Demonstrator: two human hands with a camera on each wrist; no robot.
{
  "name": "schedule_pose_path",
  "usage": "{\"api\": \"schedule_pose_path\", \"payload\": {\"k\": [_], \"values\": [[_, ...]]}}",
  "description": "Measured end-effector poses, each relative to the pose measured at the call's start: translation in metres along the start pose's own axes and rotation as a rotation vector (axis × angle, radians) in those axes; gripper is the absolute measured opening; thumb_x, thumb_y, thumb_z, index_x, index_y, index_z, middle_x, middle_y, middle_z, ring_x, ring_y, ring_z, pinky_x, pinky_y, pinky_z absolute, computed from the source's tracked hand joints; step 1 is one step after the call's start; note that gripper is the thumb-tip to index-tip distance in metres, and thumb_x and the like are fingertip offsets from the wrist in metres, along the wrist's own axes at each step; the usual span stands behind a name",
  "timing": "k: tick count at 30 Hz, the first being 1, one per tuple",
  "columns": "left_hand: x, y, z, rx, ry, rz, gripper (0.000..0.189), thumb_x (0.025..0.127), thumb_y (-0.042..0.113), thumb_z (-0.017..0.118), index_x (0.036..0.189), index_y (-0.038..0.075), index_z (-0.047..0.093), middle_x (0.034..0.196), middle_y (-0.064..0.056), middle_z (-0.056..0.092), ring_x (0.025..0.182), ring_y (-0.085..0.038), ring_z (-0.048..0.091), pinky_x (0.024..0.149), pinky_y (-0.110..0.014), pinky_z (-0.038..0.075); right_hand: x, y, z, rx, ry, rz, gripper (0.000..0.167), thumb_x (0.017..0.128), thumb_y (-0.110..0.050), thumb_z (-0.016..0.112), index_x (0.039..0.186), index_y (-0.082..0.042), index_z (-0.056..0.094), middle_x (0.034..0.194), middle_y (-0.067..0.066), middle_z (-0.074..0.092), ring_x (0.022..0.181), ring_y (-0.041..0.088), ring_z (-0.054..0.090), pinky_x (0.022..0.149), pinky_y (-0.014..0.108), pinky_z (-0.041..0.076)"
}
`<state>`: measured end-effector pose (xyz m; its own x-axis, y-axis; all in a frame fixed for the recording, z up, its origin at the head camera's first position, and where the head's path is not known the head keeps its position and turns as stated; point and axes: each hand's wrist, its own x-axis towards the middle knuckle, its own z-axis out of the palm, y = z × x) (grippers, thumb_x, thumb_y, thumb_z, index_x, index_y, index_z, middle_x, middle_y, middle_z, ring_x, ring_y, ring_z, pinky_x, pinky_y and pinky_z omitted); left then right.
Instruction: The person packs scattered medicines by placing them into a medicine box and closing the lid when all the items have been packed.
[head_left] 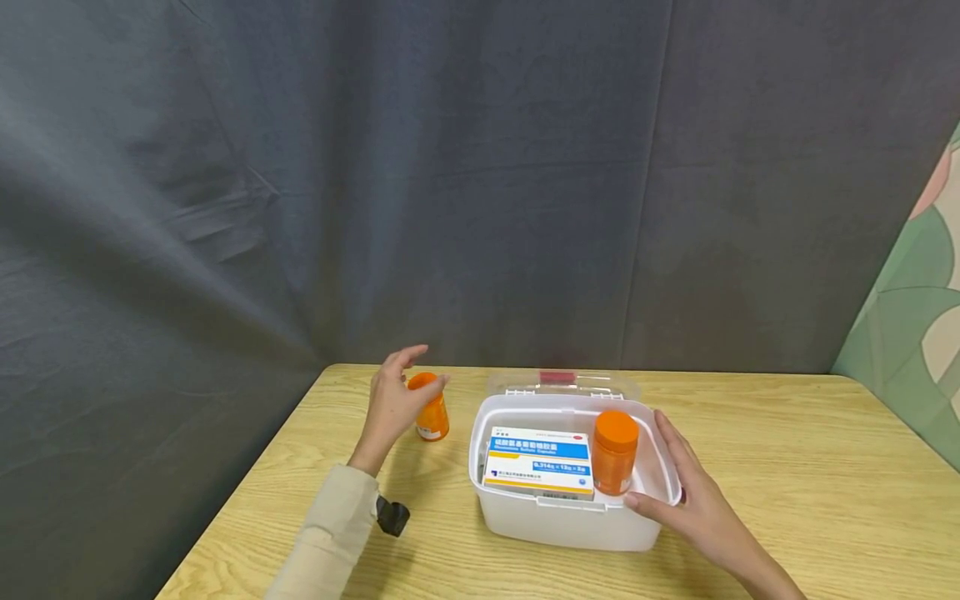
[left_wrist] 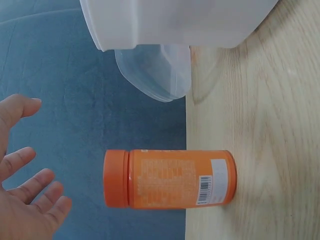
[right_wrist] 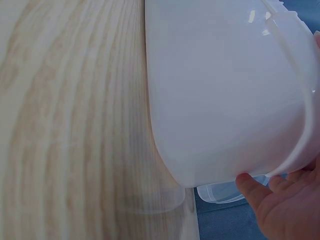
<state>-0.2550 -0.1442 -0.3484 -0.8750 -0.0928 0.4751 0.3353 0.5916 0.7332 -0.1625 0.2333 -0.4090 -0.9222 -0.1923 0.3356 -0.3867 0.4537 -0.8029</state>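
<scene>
My left hand (head_left: 395,395) reaches over an orange capped bottle (left_wrist: 170,179) standing upright on the table. Its fingers are spread and loosely bent; in the left wrist view they show above the bottle's cap, apart from it. To the right is a white plastic medicine box (head_left: 555,521), its clear lid (head_left: 517,383) swung back behind it. My right hand (head_left: 701,504) holds the box's right end, thumb at the front rim and fingers along the far side. Inside lie a white and blue capsule carton (head_left: 538,460) and a second orange bottle (head_left: 615,454), upright at the right.
Everything stands on a light wooden table (head_left: 787,467). A dark grey curtain (head_left: 480,183) hangs right behind its far edge. At the far right is a green patterned panel (head_left: 911,308). A small black device (head_left: 392,517) sits at the left wrist.
</scene>
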Motion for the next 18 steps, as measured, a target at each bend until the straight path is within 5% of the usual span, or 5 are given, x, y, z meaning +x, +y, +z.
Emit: {"api": "schedule_pose_path", "payload": {"k": [18], "values": [[-0.001,-0.024,-0.001,-0.049,0.002,-0.108,0.056,0.081,0.024,0.079,0.13,0.009,0.057,0.134,-0.011,0.055,0.114,-0.037,0.054,0.09,-0.05,0.048,0.0,0.001,0.0,-0.004,0.002,-0.003,0.106,0.08,-0.019,0.08,0.156,-0.034,0.007,0.158,0.021,0.012,0.133,0.052,0.023,0.092,0.077,0.026]]}}
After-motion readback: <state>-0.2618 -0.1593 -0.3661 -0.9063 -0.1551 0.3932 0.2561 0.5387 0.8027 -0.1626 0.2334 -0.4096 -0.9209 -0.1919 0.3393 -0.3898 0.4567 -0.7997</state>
